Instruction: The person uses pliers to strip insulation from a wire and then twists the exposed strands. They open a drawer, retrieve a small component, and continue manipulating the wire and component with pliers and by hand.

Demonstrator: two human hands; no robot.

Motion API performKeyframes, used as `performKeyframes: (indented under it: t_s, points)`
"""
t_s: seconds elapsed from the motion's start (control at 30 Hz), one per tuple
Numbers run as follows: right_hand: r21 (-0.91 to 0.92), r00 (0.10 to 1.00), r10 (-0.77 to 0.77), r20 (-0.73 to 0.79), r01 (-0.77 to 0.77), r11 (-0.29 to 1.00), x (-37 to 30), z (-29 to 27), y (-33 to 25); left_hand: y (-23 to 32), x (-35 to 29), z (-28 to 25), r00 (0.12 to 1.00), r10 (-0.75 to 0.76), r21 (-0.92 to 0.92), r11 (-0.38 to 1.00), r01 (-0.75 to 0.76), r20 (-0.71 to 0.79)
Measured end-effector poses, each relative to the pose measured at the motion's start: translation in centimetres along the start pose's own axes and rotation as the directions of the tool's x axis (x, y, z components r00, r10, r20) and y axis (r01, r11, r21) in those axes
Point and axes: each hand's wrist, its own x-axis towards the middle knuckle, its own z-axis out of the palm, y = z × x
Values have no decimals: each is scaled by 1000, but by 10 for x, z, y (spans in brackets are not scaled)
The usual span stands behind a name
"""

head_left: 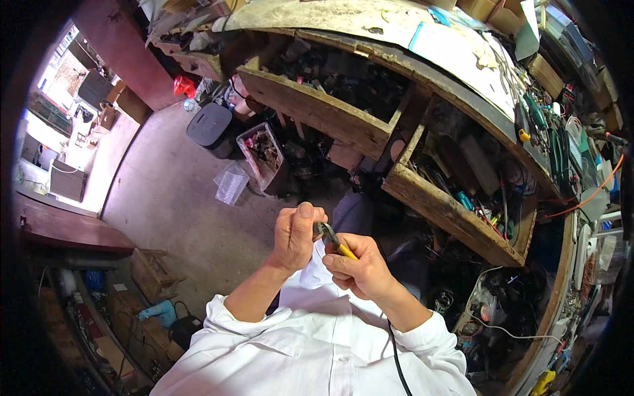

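Both my hands are close together in front of my white shirt, above the floor. My right hand (367, 268) is wrapped round a pair of pliers (347, 251) with yellow handles and a dark metal head. The pliers' head points up and left to the fingers of my left hand (295, 235). Those fingers are closed in a pinch, the thumb lying on top. Whatever sits between them, right at the jaws, is too small and too covered to name.
Ahead, an open wooden drawer (317, 109) full of dark parts juts from a cluttered workbench (317, 18). A second open drawer (456, 214) holds tools at the right. A black bin (210, 125) and an open box of scraps (273, 173) stand on the floor. One black cable (396, 353) crosses my shirt.
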Motion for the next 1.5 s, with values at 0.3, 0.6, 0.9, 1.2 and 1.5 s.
performKeyframes:
  t_s: [0.3,0.6,0.9,1.2,1.5]
  points:
    - [282,983,97,158,-139,949,4,6,-10,12,5,1,986,-166,-229,959,166,20]
    - [147,997,20,71,-31,989,7,-7,3,-2,3,-24,881,-414,-409,781,472,227]
    - [216,994,6,110,-30,976,7,-10,7,25,11,-34,869,-409,-379,784,491,280]
    - [192,999,-19,-33,25,981,8,-3,9,34,18,-54,717,-503,-317,663,678,483]
    - [22,972,-192,-135,197,980,5,-19,-11,45,10,-45,876,-410,16,907,420,255]
